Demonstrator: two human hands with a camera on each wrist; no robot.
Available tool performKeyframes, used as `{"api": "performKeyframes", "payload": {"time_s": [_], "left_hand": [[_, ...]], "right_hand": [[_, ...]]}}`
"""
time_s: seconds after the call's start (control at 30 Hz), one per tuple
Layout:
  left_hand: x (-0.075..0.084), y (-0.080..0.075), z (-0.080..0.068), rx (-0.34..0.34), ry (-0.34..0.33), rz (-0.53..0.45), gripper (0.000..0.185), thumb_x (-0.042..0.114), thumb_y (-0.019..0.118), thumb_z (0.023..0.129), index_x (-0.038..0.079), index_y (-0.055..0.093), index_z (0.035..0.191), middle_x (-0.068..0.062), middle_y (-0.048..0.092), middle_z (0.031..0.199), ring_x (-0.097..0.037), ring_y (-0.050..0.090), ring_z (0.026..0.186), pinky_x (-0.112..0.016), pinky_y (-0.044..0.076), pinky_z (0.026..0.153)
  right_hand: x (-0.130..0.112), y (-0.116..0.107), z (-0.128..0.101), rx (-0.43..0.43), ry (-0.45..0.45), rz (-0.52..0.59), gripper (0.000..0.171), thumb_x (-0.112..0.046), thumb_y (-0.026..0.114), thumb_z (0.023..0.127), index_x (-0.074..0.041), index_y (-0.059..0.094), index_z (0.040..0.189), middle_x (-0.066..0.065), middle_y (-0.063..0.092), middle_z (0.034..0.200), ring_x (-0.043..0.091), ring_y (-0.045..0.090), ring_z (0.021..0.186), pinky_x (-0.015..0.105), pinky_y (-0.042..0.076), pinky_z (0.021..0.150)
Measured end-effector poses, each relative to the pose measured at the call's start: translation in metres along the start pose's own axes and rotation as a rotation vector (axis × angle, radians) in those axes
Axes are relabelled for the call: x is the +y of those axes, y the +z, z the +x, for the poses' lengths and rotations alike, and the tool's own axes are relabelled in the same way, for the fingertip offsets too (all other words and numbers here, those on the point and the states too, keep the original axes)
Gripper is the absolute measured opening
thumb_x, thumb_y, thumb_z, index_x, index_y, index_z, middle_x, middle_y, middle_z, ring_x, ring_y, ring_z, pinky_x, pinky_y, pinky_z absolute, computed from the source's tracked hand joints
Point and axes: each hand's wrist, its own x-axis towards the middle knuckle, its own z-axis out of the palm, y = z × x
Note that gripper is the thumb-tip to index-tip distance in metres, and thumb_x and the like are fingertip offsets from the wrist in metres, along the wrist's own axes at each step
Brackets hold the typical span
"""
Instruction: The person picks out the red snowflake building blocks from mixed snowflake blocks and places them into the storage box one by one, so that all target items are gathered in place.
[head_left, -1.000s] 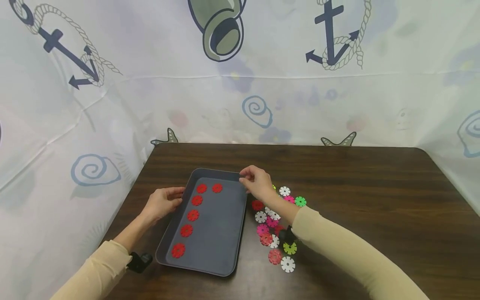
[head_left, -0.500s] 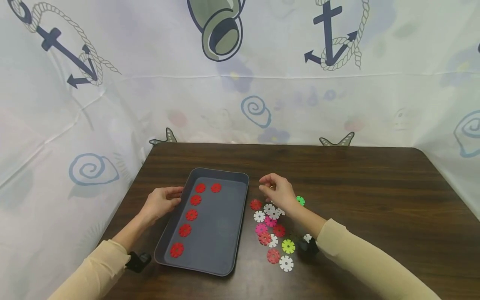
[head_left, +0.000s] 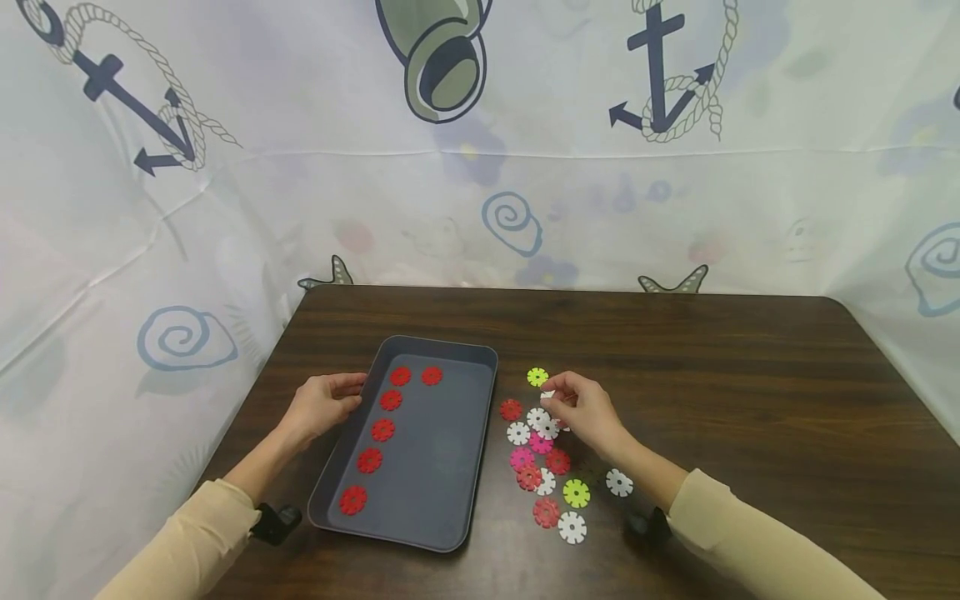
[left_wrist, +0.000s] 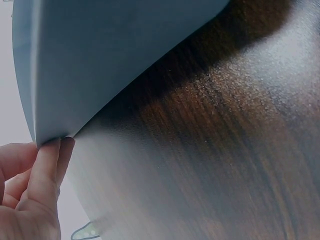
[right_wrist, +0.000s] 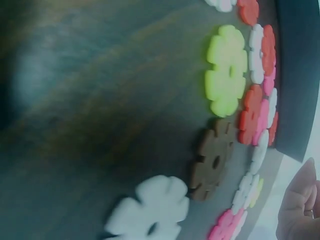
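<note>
In the head view my left hand (head_left: 324,406) rests its fingertips against the left side of a dark grey tray (head_left: 442,492). The left wrist view has the left hand's fingertips (left_wrist: 49,150) touching the tray's outer wall. Inside the tray lie several red flower-shaped discs (head_left: 383,430), most in a column along the left. My right hand (head_left: 588,412) is over the far end of a disc pile, thumb and fingers bent together. A white flower-shaped disc (head_left: 547,395) shows between its fingertips; whether they pinch it is unclear. The right wrist view shows only part of this hand (right_wrist: 299,205).
Loose discs lie right of the tray, including pink (head_left: 522,457), red (head_left: 546,512) and yellow-green (head_left: 577,492) ones. A brown disc (right_wrist: 215,160) shows in the right wrist view. The wooden table (head_left: 712,367) meets a patterned curtain (head_left: 562,208) behind.
My right hand has moved from the tray's far right corner to the right and nearer, over the pile. The left hand and the discs in the tray stay put.
</note>
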Motion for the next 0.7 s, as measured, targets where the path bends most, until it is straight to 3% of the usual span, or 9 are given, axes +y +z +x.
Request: {"api": "performKeyframes", "payload": {"time_s": [0.27,0.7], "left_hand": [[0.000,0.000,0.000,0.000,0.001,0.002,0.041,0.001,0.057,0.091,-0.010,0.049,0.129,-0.028,0.056,0.125,-0.037,0.059,0.110,-0.039,0.055,0.080],[-0.003,-0.001,0.001,-0.002,0.002,0.002,0.041,0.002,0.057,0.091,-0.009,0.049,0.130,-0.028,0.056,0.126,-0.037,0.059,0.110,-0.040,0.055,0.081]], "right_hand": [[0.009,-0.003,-0.006,-0.001,-0.013,-0.013,0.020,-0.001,0.068,0.083,0.003,0.063,0.102,0.008,0.057,0.074,0.023,0.055,0.063,0.035,0.056,0.059],[0.024,-0.009,-0.022,-0.070,0.012,-0.032,0.023,-0.004,0.071,0.082,0.003,0.063,0.102,0.006,0.057,0.075,0.015,0.054,0.063,0.024,0.053,0.057]]}}
